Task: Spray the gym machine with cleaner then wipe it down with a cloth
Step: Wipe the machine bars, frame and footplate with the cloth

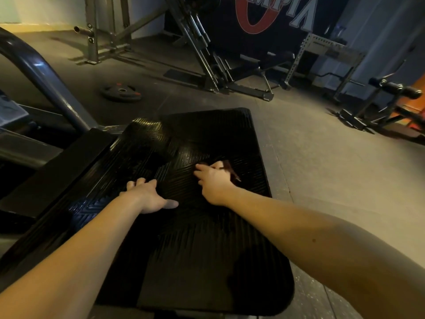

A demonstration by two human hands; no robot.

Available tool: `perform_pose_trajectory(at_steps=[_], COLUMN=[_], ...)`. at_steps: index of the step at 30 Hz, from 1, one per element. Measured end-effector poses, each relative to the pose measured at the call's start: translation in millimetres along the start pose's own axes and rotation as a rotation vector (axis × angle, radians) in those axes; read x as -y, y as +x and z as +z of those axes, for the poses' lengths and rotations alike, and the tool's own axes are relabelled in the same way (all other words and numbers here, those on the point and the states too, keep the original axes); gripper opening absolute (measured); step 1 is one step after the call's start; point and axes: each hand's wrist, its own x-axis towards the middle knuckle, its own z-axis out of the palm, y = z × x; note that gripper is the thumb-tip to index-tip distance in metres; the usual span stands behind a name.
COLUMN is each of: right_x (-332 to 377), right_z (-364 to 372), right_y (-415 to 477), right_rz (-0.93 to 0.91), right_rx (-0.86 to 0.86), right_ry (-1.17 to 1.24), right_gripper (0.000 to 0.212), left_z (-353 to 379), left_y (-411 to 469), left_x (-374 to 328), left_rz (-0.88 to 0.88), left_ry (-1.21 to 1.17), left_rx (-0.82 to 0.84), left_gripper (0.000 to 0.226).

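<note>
R hand (212,180): palm down on cloth (231,171), fingers spread and mostly straight. It presses the cloth flat, no pinch visible. Grip wide.

Cloth: dark reddish-brown, mostly hidden under R hand. Only an edge shows past the knuckles on the far/right side. It lies on the footplate (207,261), roughly mid-plate, toward the R edge.

L hand (147,196): resting on the plate just left of R hand, hands near but not touching. Thumb out to the right, fingertips lying on the base of a raised hump in the rubber. Holds nothing. Grip wide.

Footplate: black ribbed rubber w/ chevron pattern, rounded corners, glossy on the hump at upper L. A darker patch shows near the lower R corner; can't tell if wet.

Surroundings: dark steel tube (46,74) of the machine frame rises at L. Weight disc (122,92) lies flat on the floor (322,180) beyond the plate. Angled sled machine (207,54) stands at the back. Perforated rack (328,54) is at back R, roller-pad bench (395,89) at far R. Wall banner (264,14) has red/white lettering, partly cut off.
</note>
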Motion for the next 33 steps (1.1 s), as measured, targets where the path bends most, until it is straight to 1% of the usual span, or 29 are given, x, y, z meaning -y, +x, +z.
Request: perform_pose_trajectory(at_steps=[2, 3, 4, 6, 8, 10, 12, 13, 14, 15, 17, 18, 19, 20, 22, 26, 28, 31, 33], right_x=[-9, -20, -34, -73, -102, -103, -74, -53, -29, -5, 36, 48, 52, 46, 17, -66, -84, -49, -4], right_z=[-6, -11, -15, -21, -22, -19, -18, -17, -17, -15, -8, -2, 1, 0, -7, -19, -18, -15, -15], right_y=[-1, -5, -8, -10, -8, -1, 15, 21, 27, 34, 48, 52, 56, 60, 56, 36, 36, 61, 83], right_rz=[-0.096, -0.101, -0.068, 0.105, 0.352, 0.551, 0.666, 0.666, 0.622, 0.54, 0.252, 0.101, -0.008, -0.065, -0.004, 0.27, 0.408, 0.544, 0.54], right_rx=[0.005, -0.004, -0.018, -0.042, -0.066, -0.09, -0.107, -0.11, -0.114, -0.126, -0.11, -0.05, 0.004, 0.027, 0.001, -0.083, -0.107, -0.122, -0.121], right_ry=[-0.044, -0.056, -0.063, -0.023, 0.029, 0.111, 0.197, 0.216, 0.234, 0.258, 0.25, 0.198, 0.114, 0.046, 0.005, 0.008, 0.076, 0.205, 0.243], right_gripper=[0.054, 0.056, 0.056, 0.055, 0.05, 0.043, 0.04, 0.04, 0.04, 0.04, 0.042, 0.046, 0.053, 0.059, 0.062, 0.054, 0.054, 0.044, 0.04], left_z=[-1, 0, 1, 4, 6, 6, 4, 3, 2, 1, 0, 0, -1, -2, -3, -2, -3, -8, -10], left_y=[2, 2, 1, 1, 3, 5, 6, 8, 10, 12, 16, 17, 18, 19, 19, 23, 22, 20, 19], left_x=[5, 6, 7, 9, 14, 19, 25, 27, 28, 29, 30, 29, 29, 30, 33, 46, 54, 69, 77], left_rz=[-0.021, -0.011, 0.002, 0.016, 0.019, 0.024, 0.019, 0.011, 0.003, -0.007, -0.027, -0.032, -0.031, -0.024, -0.001, -0.016, -0.036, -0.073, -0.088], left_ry=[-0.017, -0.032, -0.046, -0.069, -0.077, -0.082, -0.087, -0.088, -0.087, -0.087, -0.092, -0.09, -0.089, -0.09, -0.096, -0.099, -0.11, -0.111, -0.128], left_rx=[0.025, 0.041, 0.048, 0.046, 0.042, 0.039, 0.033, 0.03, 0.026, 0.022, 0.019, 0.018, 0.019, 0.023, 0.036, 0.039, 0.045, 0.035, 0.047], left_gripper=[0.113, 0.112, 0.111, 0.111, 0.112, 0.111, 0.112, 0.112, 0.112, 0.111, 0.113, 0.114, 0.114, 0.113, 0.11, 0.114, 0.116, 0.116, 0.115])
